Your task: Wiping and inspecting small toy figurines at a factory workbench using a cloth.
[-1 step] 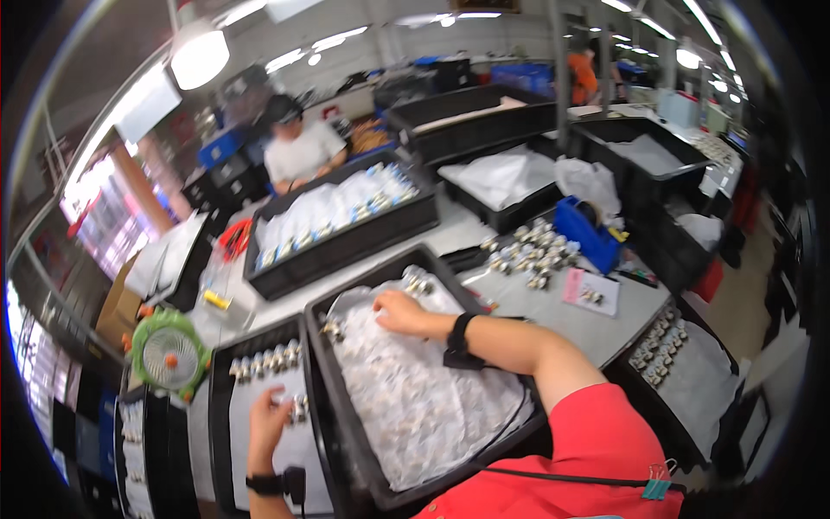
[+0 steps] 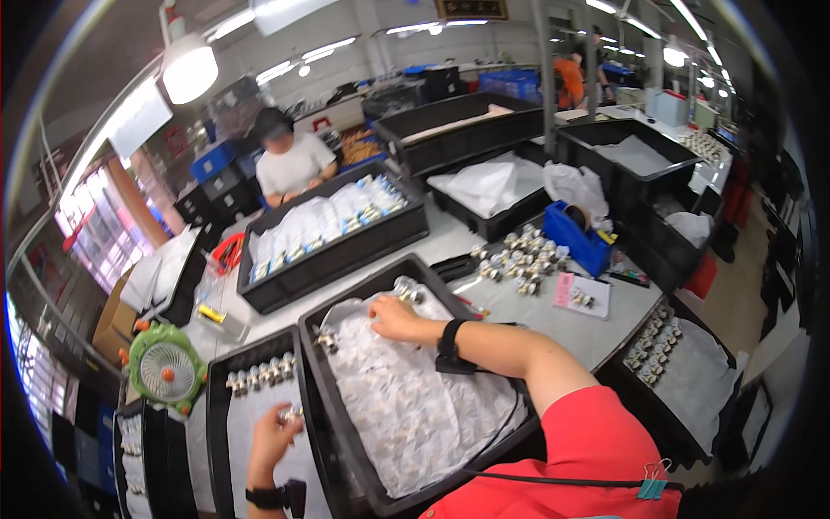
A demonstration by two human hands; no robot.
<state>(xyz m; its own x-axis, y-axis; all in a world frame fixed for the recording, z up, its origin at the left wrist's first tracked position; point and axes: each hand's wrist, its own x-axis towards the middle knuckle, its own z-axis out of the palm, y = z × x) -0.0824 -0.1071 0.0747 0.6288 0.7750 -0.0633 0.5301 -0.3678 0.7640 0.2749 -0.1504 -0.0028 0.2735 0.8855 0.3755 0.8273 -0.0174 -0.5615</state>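
First, in the head view, where is your left hand (image 2: 270, 441)?

— Over the narrow black tray (image 2: 218, 432). Its fingers (image 2: 273, 417) bend at a single metal part (image 2: 292, 415); I cannot tell whether they grip it.

— What lies beyond it?

— A row of metal parts (image 2: 261, 374), side by side on a white sheet (image 2: 244, 424) near the tray's far end.

— And your right hand (image 2: 399, 322)?

— Over crumpled white paper (image 2: 419, 406) lining the wide black tray (image 2: 347, 417). Its fingers curl downward; whether they pinch anything, I cannot tell. Further metal parts (image 2: 410, 291) sit just beyond my knuckles, others (image 2: 327, 343) by the tray's left wall.

— What surrounds the trays?

— On the table (image 2: 590, 337), to my right, a loose heap of metal parts (image 2: 520, 258) beside a blue tape dispenser (image 2: 577, 242). A green fan (image 2: 167, 368) stands left of the narrow tray.
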